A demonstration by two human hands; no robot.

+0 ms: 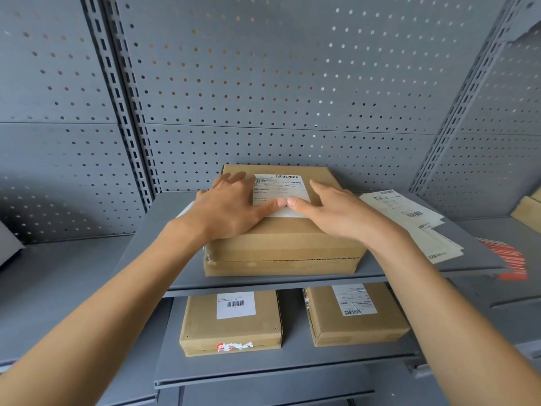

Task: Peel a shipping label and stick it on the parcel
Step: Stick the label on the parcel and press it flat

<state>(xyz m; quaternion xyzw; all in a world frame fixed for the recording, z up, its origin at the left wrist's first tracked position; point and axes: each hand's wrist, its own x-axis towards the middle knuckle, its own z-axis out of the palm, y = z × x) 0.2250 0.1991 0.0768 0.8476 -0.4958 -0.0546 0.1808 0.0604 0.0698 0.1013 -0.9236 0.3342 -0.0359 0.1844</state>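
Observation:
A brown cardboard parcel point(284, 244) lies flat on the upper grey shelf point(292, 281). A white shipping label point(279, 189) with barcodes lies flat on its top face. My left hand point(231, 208) rests palm down on the parcel's left half, its thumb on the label's lower edge. My right hand point(336, 213) rests palm down on the right half, its thumb meeting the left thumb on that same edge. Both hands have spread fingers and grip nothing.
A loose stack of label sheets point(409, 218) lies on the shelf right of the parcel. Two smaller labelled boxes point(231, 323) point(355, 313) sit on the lower shelf. Grey pegboard point(263, 83) forms the back wall. Red-printed paper point(509, 259) hangs at the right.

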